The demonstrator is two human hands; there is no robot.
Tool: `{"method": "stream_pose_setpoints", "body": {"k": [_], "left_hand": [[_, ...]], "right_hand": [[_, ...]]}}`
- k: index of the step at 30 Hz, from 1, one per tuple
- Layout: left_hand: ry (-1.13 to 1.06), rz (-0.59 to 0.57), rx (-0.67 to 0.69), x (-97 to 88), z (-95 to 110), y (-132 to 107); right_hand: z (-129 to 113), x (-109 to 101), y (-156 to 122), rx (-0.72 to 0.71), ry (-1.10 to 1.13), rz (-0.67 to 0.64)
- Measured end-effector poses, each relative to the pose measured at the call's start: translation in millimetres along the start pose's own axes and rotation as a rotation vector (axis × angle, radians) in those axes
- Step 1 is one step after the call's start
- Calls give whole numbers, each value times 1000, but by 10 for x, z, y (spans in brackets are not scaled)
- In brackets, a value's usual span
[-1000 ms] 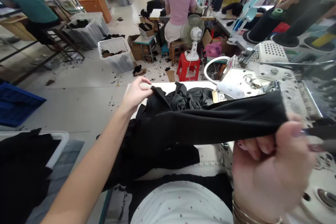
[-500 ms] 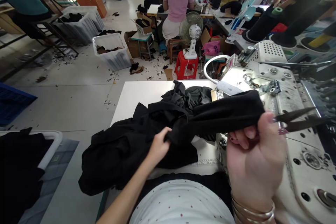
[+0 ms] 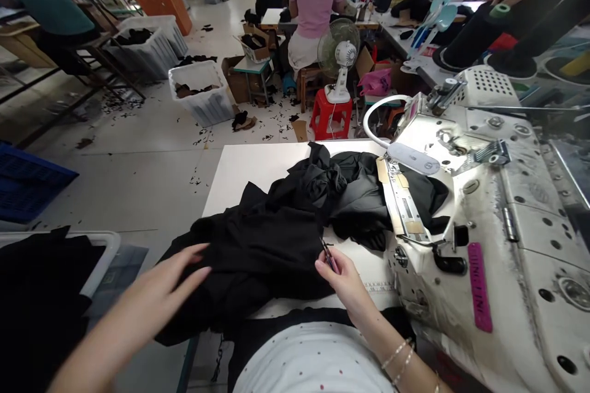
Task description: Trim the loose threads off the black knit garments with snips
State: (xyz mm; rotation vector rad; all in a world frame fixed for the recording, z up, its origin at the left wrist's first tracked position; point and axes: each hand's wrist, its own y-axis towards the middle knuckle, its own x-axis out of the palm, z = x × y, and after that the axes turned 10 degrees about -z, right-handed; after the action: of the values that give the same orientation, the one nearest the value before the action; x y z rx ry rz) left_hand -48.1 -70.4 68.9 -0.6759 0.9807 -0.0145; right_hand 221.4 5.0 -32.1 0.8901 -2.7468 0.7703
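Observation:
A heap of black fabric (image 3: 286, 227) lies on the white worktable (image 3: 244, 169) in front of me, running under the arm of the white sewing machine (image 3: 483, 209). My left hand (image 3: 161, 295) hovers at the fabric's left edge, fingers stretched out and apart, holding nothing. My right hand (image 3: 343, 279) rests on the table at the fabric's near right edge, fingers pinched round small thread snips (image 3: 328, 255) whose tips point at the cloth.
A white bin with black cloth (image 3: 41, 282) stands at my left. A blue crate (image 3: 23, 181) lies on the floor. Beyond the table are a red stool (image 3: 329, 120) with a fan (image 3: 338, 58), white bins (image 3: 203, 95), and people seated at other tables.
The black strip I held stretched between both hands is down on the table. My right hand dropped from beside the machine to the fabric's edge. My left hand let go and opened at the left.

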Motion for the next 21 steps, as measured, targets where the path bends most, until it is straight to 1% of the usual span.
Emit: {"method": "stream_pose_setpoints", "body": {"k": [1,2,4,5,7,9,10,11,13,15,18,21], "left_hand": [[13,-31,54,149,183,79],[-1,-97,163,289,378,157],[-55,-250,374,534,746,323],[-73,-330,466,634,893,410],[-106,-492,572,787,1089,575],[-118,-613,625,873,1164,697],[-125,-638,644,891,1170,734],[-142,-631,661,895,1164,755],[-212,-559,663,874,1136,753],[-294,-475,581,838,1108,716],[-360,-418,440,811,1075,644],[-466,-382,385,830,1043,599]], "right_hand": [[60,-18,9,-14,-18,26],[93,-37,2,-33,-25,39],[102,-71,-41,-76,-35,26],[88,-83,-71,-94,-44,8],[50,-93,-131,-123,-72,-35],[20,-90,-181,-143,-109,-69],[12,-86,-199,-154,-126,-82],[8,-82,-211,-162,-140,-91],[8,-73,-219,-164,-149,-81],[14,-65,-207,-148,-131,-34],[28,-54,-170,-137,-104,26],[63,-58,-135,-134,-94,2]]}}
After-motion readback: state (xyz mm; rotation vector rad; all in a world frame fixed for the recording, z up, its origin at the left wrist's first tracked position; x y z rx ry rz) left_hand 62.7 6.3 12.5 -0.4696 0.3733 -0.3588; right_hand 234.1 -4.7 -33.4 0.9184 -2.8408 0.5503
